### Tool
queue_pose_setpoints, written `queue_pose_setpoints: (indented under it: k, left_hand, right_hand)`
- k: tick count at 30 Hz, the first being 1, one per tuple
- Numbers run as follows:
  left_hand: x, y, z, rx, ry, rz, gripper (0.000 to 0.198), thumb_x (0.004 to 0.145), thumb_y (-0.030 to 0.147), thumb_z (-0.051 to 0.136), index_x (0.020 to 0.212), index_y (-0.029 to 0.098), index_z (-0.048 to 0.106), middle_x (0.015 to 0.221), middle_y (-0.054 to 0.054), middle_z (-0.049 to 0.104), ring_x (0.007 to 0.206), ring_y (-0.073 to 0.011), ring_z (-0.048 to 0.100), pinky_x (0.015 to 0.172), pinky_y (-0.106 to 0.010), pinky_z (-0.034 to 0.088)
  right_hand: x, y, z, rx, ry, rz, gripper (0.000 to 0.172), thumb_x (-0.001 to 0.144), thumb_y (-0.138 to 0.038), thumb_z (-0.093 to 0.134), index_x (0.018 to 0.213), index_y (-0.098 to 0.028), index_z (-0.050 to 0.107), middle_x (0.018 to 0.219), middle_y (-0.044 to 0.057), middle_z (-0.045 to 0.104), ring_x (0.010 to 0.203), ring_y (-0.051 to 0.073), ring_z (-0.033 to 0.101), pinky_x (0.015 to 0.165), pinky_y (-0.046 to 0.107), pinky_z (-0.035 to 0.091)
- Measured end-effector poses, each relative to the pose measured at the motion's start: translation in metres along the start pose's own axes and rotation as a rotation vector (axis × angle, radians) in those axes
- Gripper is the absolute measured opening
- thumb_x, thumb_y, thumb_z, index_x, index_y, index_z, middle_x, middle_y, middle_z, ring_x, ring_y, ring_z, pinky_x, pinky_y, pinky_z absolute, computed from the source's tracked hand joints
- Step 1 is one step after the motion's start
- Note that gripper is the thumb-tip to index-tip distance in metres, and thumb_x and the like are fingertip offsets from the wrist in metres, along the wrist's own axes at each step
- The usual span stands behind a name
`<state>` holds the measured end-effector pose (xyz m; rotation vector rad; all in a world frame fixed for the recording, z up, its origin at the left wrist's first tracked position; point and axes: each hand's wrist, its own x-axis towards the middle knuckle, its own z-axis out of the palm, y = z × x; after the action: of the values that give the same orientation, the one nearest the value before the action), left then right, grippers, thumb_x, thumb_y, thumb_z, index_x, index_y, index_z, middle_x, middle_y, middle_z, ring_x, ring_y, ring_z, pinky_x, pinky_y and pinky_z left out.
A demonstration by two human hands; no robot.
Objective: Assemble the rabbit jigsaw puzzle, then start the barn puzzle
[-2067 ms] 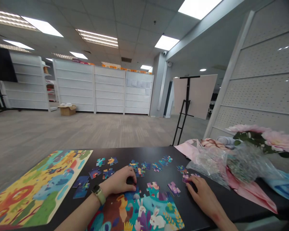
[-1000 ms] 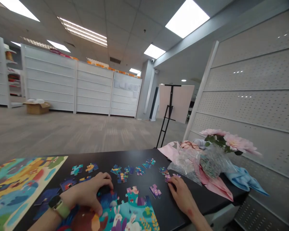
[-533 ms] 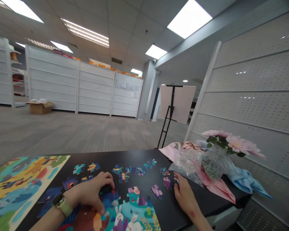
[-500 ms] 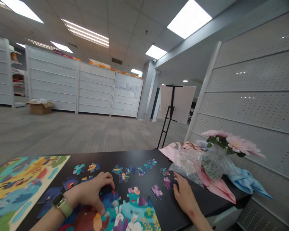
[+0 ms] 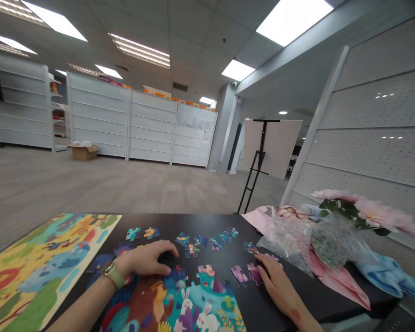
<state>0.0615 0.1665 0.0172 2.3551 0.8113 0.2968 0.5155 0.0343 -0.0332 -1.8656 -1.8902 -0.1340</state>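
Observation:
My left hand (image 5: 147, 262) is at the upper left edge of the partly assembled puzzle (image 5: 193, 306), which shows white rabbits and a brown bear. Its thumb and fingers are curved but apart, with nothing visible between them. A watch with a pale green strap (image 5: 115, 275) is on that wrist. Over at the right, my right hand (image 5: 276, 283) lies with fingers stretched out among loose pieces. Its fingers partly overlap a magenta piece (image 5: 254, 274). A lilac piece (image 5: 240, 275) lies left of it, and a dark blue piece (image 5: 251, 247) beyond the fingertips.
Several loose pieces, among them a teal one (image 5: 133, 234), are scattered along the black table (image 5: 180, 221). A colourful picture sheet (image 5: 65, 258) covers the left end. Plastic-wrapped pink flowers (image 5: 373, 210) and cloths crowd the right end. An easel (image 5: 261, 152) stands beyond.
The view has swung left. My left hand has moved up off the bear to the puzzle's far edge. My right hand has shifted left over the magenta piece, uncovering a piece to its right.

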Motion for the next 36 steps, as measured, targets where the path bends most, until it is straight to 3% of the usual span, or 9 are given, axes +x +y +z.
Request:
queue_pose_setpoints:
  k: [3,7,13,17,24,29,36]
  left_hand:
    - [-0.001,-0.010,-0.006,0.019,0.094,-0.042,0.028,0.086,0.027,0.060,0.112,0.024,0.068,0.108,-0.002,0.071,0.095,-0.0205,0.065,0.085,-0.028,0.050]
    - [0.003,-0.027,-0.009,0.099,0.241,-0.069,0.019,0.084,0.018,0.056,0.096,0.023,0.069,0.099,-0.002,0.070,0.093,-0.0214,0.064,0.085,-0.030,0.047]
    - [-0.004,-0.053,-0.022,0.179,0.404,-0.152,0.050,0.066,-0.004,0.047,0.101,0.023,0.069,0.108,-0.006,0.067,0.109,-0.0249,0.059,0.097,-0.035,0.043]
    - [-0.017,-0.069,-0.036,0.172,0.422,-0.204,0.060,0.060,-0.006,0.046,0.107,0.023,0.069,0.115,-0.006,0.068,0.114,-0.0230,0.059,0.099,-0.032,0.043]
    - [-0.034,-0.079,-0.052,0.117,0.339,-0.306,0.038,0.068,0.011,0.056,0.102,0.019,0.070,0.092,-0.003,0.071,0.087,-0.0209,0.067,0.076,-0.027,0.049]
    - [-0.033,-0.069,-0.045,0.074,0.225,-0.327,0.046,0.058,0.029,0.079,0.103,0.021,0.073,0.091,0.000,0.069,0.086,-0.0226,0.065,0.072,-0.026,0.047]
    - [-0.024,-0.059,-0.035,-0.005,0.233,-0.316,0.048,0.055,0.025,0.077,0.102,0.019,0.070,0.091,-0.001,0.064,0.088,-0.0235,0.061,0.076,-0.030,0.046]
  right_hand:
    - [0.003,0.006,0.005,-0.014,-0.024,-0.025,0.045,0.097,-0.045,0.043,0.125,-0.022,0.069,0.138,0.011,0.064,0.135,0.032,0.054,0.117,0.057,0.036]
    - [0.005,0.003,0.003,-0.006,-0.027,-0.042,0.041,0.096,-0.048,0.047,0.114,-0.023,0.074,0.131,0.011,0.069,0.127,0.032,0.060,0.115,0.058,0.039]
    - [0.002,-0.001,0.001,0.021,-0.005,-0.023,0.042,0.095,-0.049,0.047,0.110,-0.022,0.074,0.126,0.013,0.071,0.122,0.031,0.063,0.111,0.054,0.045]
    - [0.002,0.008,0.006,0.020,0.014,-0.030,0.041,0.094,-0.050,0.047,0.110,-0.023,0.074,0.125,0.012,0.072,0.120,0.031,0.064,0.109,0.054,0.047]
    - [0.001,0.009,0.006,0.011,0.013,-0.018,0.040,0.095,-0.048,0.045,0.108,-0.022,0.074,0.123,0.012,0.072,0.120,0.031,0.065,0.107,0.052,0.049]
    - [0.002,0.006,0.004,0.011,0.014,-0.017,0.040,0.095,-0.047,0.045,0.107,-0.022,0.074,0.123,0.013,0.072,0.119,0.031,0.065,0.108,0.053,0.049]
    - [0.002,0.006,0.005,0.013,0.039,-0.024,0.040,0.094,-0.048,0.046,0.106,-0.021,0.073,0.121,0.012,0.073,0.117,0.031,0.066,0.107,0.051,0.050]
